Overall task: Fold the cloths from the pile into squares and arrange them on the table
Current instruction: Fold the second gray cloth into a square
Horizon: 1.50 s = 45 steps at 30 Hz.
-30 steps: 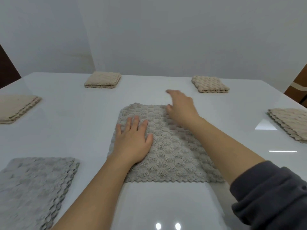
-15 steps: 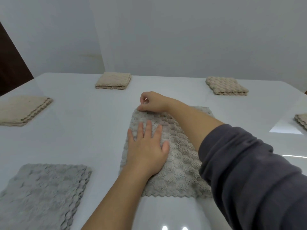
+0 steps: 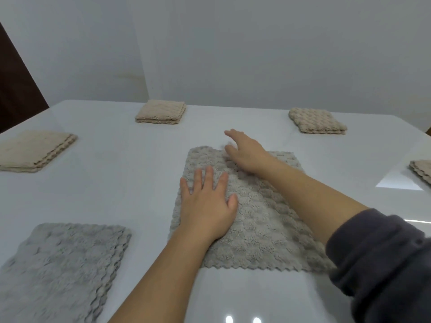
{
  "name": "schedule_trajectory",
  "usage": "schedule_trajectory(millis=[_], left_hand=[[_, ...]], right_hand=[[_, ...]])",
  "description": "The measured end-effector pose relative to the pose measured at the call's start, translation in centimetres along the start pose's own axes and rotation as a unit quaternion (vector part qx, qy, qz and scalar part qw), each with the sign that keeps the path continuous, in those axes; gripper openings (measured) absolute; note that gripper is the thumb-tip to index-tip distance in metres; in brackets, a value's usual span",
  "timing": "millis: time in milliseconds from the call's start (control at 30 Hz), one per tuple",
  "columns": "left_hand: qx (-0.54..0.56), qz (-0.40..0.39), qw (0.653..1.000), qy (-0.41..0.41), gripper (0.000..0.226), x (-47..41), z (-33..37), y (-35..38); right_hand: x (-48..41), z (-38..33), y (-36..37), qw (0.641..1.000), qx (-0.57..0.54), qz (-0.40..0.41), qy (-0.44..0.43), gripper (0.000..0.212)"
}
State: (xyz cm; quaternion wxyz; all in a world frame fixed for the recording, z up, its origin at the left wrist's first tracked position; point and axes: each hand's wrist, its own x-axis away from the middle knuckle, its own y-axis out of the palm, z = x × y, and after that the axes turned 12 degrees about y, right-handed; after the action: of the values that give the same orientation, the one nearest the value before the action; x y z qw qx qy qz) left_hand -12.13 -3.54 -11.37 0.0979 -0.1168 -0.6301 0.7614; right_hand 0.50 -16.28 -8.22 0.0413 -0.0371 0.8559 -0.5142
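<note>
Neither grip is closed on anything: your left hand (image 3: pixel 206 207) lies flat, fingers spread, pressing the grey cloth (image 3: pixel 251 220) onto the white surface (image 3: pixel 130 173), while your right hand (image 3: pixel 247 150) hovers open over the cloth's far edge. Half a second ago that right hand was pinching the far left corner; it has since let go and swept back toward the middle of the far edge, slightly blurred with motion. The cloth lies as a tall rectangle in front of you, its scalloped near edge toward your body. By the look of it, you are smoothing and squaring this fold, with one more fold needed to make a square.

A grey pile (image 3: pixel 58 271) sits at your near left. Beige squares rest further out: one at far left (image 3: pixel 35 151), two along the far edge (image 3: pixel 161 111) (image 3: pixel 317 121), and one partly cut off at right (image 3: pixel 422 170).
</note>
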Motion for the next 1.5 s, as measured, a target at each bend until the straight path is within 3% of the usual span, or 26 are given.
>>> schedule_trajectory(millis=[200, 400, 467, 567, 733, 967, 1200, 1333, 1400, 1500], left_hand=[[0.005, -0.020, 1.000, -0.015, 0.065, 0.1, -0.1, -0.4], [-0.004, -0.054, 0.998, -0.023, 0.063, -0.3, 0.1, -1.5], [-0.013, -0.029, 0.999, -0.024, 0.062, -1.9, 0.0, -2.3], [-0.024, 0.004, 0.999, 0.033, 0.060, -5.0, 0.1, -2.6], [-0.006, -0.043, 0.996, 0.071, 0.055, -8.3, -0.8, -1.1], [-0.018, -0.021, 1.000, -0.011, 0.058, -7.9, -3.3, -0.6], [-0.010, 0.002, 0.984, -0.177, 0.070, -7.8, -2.7, -0.6], [-0.020, 0.008, 0.970, -0.243, 0.075, -7.4, -2.4, -1.0], [-0.047, 0.045, 0.976, -0.209, 0.074, -7.2, -1.7, -1.4], [-0.042, 0.095, 0.993, -0.050, 0.069, -6.6, 1.6, -2.0]], right_hand=[[5.7, 4.8, -0.3, 0.980, 0.157, -0.043, 0.114, 0.064], [6.2, 5.3, -1.3, 0.982, 0.162, -0.026, 0.089, 0.059], [6.3, 4.4, -1.4, 0.985, 0.162, -0.009, 0.068, 0.057], [6.1, 3.2, -0.6, 0.986, 0.160, -0.021, 0.047, 0.057], [4.9, 3.3, 0.5, 0.984, 0.165, -0.048, 0.051, 0.056], [4.6, 6.4, -0.5, 0.980, 0.160, -0.011, 0.122, 0.059], [4.8, 7.2, -0.6, 0.951, 0.162, 0.029, 0.261, 0.068], [5.0, 6.8, -0.6, 0.944, 0.161, 0.036, 0.287, 0.071], [5.0, 6.8, -0.5, 0.944, 0.162, 0.039, 0.286, 0.071], [4.9, 6.9, -0.5, 0.944, 0.165, 0.041, 0.284, 0.072]])
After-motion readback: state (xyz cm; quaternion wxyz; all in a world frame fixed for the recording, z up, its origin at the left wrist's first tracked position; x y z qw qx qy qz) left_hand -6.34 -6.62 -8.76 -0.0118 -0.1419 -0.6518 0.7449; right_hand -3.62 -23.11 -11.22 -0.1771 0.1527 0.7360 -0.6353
